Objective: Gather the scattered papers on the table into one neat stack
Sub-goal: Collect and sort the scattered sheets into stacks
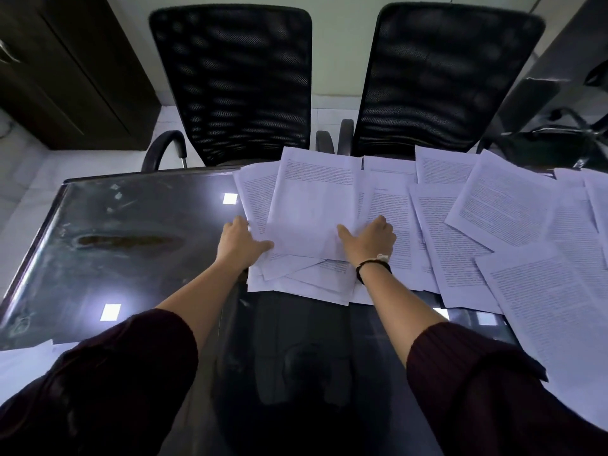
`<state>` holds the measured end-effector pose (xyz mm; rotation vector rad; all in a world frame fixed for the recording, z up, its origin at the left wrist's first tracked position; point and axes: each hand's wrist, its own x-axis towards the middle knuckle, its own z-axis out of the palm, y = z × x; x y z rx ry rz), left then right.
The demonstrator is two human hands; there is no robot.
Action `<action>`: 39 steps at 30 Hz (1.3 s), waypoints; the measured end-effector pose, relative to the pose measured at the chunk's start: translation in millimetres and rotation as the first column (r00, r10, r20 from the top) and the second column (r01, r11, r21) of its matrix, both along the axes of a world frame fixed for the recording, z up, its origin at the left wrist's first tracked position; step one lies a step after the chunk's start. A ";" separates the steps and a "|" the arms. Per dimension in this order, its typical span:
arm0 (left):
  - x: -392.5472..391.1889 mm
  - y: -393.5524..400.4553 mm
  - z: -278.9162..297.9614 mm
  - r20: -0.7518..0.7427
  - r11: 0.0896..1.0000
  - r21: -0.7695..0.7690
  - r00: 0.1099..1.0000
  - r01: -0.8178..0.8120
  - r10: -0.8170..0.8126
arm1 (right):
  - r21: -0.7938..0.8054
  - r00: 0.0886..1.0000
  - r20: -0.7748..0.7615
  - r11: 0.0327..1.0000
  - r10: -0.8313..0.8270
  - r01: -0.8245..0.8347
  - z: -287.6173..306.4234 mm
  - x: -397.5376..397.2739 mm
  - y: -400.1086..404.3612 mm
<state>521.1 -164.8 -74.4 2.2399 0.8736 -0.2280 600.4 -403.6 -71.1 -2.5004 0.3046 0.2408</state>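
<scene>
Left hand (pixel 237 240) and right hand (pixel 370 240), fingers spread flat, press either side of a loose pile of papers (pixel 311 222) on the glass table (pixel 131 225); further sheets (pixel 503 205) lie scattered rightward.

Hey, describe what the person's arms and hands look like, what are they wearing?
Both arms wear dark maroon ribbed sleeves pushed up toward the elbows, leaving the forearms bare. The right hand has a thin black band at the wrist with a small pale piece on it. The left hand shows no rings, watch or bands.
</scene>
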 end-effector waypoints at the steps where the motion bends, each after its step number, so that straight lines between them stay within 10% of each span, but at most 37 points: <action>1: 1.0 -5.5 0.3 -0.003 0.999 0.030 1.000 0.017 -0.017 | -0.001 0.999 -0.040 1.000 0.007 -0.007 3.5 7.1 3.6; 12: 9.7 -9.0 12.0 0.053 0.962 -0.241 0.988 -0.127 0.143 | 0.200 0.906 -0.297 0.947 0.302 -0.250 7.7 17.3 3.3; 20: 16.5 -24.4 11.0 0.053 0.957 -0.244 0.984 -0.155 0.173 | -0.167 0.942 -0.102 0.928 0.320 -0.333 -3.2 -19.3 -9.2; 36: -26.0 -36.4 10.4 -0.053 0.825 -0.513 0.968 -0.238 0.246 | 0.041 0.829 -0.016 0.829 0.559 -0.558 -10.7 -90.5 -20.1; 39: -45.1 -35.4 7.1 -0.064 0.798 -0.548 0.964 -0.251 0.259 | 0.063 0.935 0.112 0.937 0.337 -0.345 -6.5 -84.3 -39.1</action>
